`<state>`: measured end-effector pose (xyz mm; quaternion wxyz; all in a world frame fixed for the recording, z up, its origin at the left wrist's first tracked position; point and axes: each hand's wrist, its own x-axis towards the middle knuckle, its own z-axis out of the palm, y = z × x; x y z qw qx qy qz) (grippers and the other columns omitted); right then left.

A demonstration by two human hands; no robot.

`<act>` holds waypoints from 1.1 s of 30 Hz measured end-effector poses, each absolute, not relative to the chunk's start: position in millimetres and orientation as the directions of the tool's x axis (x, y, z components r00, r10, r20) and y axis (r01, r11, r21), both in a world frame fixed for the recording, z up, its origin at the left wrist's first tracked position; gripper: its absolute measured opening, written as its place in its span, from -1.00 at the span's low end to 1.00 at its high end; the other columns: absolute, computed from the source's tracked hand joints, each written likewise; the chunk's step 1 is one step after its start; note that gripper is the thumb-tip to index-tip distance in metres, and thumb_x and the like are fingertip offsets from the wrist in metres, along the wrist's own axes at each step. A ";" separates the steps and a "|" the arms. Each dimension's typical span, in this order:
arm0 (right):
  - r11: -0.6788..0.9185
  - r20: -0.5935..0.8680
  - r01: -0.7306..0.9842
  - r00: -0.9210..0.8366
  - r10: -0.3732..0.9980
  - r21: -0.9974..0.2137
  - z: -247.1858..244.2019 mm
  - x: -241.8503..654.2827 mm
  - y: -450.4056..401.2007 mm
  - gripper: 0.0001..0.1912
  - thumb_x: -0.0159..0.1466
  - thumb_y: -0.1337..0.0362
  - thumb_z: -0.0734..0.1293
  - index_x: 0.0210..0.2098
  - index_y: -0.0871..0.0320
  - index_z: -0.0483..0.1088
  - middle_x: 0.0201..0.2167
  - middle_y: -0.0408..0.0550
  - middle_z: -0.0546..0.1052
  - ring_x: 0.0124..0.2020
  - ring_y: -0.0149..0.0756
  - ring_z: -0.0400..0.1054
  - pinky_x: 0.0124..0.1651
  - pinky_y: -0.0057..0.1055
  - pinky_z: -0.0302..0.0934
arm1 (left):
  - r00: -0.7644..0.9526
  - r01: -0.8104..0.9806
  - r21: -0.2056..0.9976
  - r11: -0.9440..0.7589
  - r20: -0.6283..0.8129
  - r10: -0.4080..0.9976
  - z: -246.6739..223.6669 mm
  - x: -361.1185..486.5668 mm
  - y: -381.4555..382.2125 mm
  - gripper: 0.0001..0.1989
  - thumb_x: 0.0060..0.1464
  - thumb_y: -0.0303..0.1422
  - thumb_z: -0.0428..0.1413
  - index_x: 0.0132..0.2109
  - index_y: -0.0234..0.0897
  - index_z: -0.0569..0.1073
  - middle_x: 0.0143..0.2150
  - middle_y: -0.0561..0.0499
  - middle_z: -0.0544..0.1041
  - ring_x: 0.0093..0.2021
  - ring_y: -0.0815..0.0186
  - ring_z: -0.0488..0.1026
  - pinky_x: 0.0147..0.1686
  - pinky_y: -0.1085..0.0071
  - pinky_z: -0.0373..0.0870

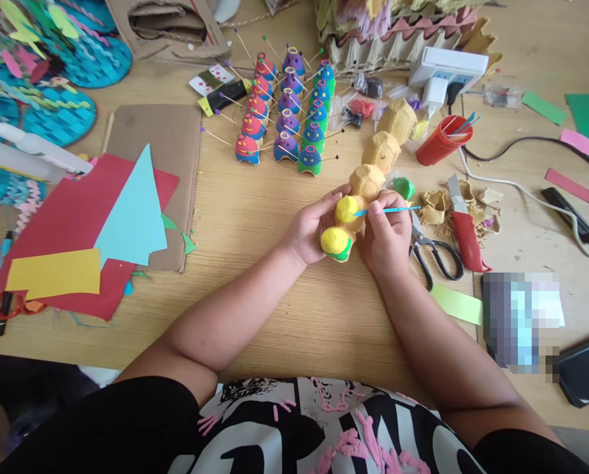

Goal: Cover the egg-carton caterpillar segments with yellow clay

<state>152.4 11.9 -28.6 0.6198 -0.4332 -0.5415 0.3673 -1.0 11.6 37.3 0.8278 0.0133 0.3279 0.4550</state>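
Your left hand [311, 228] clasps the egg-carton strip [367, 182] near its clay-covered end, over the desk [250, 263]; your right hand [389, 237] pinches the blue tool [398, 210] at the second cup. Can't quite tell if the tip touches the yellow clay [346, 209]. Pushing hard could gouge or lift it; over-squeezing could crease the strip. Scissors [425, 241] sit near your right wrist: snag risk.

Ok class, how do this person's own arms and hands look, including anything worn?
The left hand and right hand are bare, with no gloves or bracelets showing. The forearms are bare too, below short black sleeves. The shirt front has a bold black-and-pale print with pink markings.
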 end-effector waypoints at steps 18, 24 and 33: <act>0.267 0.234 -0.306 0.140 0.962 -0.914 -21.0 151.1 8.9 -0.46 0.40 -0.28 0.68 -0.24 -0.06 0.45 -0.33 -0.25 0.39 -0.31 -0.29 0.41 -0.07 -0.23 0.52 | 0.394 -0.739 0.307 0.599 -0.524 0.755 31.4 -2.6 11.4 -0.62 0.67 -0.24 0.09 0.42 -0.13 0.63 -0.06 0.01 0.86 -0.21 0.27 0.82 -0.10 0.43 0.72; 0.274 0.223 -0.323 0.187 0.957 -0.906 -22.8 148.4 8.9 -0.52 0.39 -0.20 0.71 -0.24 -0.08 0.49 -0.33 -0.27 0.43 -0.33 -0.32 0.41 -0.09 -0.28 0.50 | 0.404 -0.727 0.333 0.600 -0.500 0.766 30.5 -3.3 11.5 -0.63 0.68 -0.29 0.05 0.39 -0.11 0.66 -0.09 0.03 0.85 -0.20 0.26 0.82 -0.07 0.41 0.70; 0.221 0.176 -0.362 0.152 0.973 -0.906 -17.2 148.8 7.9 -0.46 0.39 -0.21 0.70 -0.28 -0.07 0.41 -0.35 -0.24 0.43 -0.30 -0.26 0.46 -0.05 -0.19 0.57 | 0.402 -0.738 0.334 0.586 -0.480 0.780 22.4 -3.9 11.6 -0.70 0.62 -0.23 0.19 0.32 -0.11 0.70 -0.06 0.02 0.85 -0.11 0.20 0.84 0.07 0.36 0.71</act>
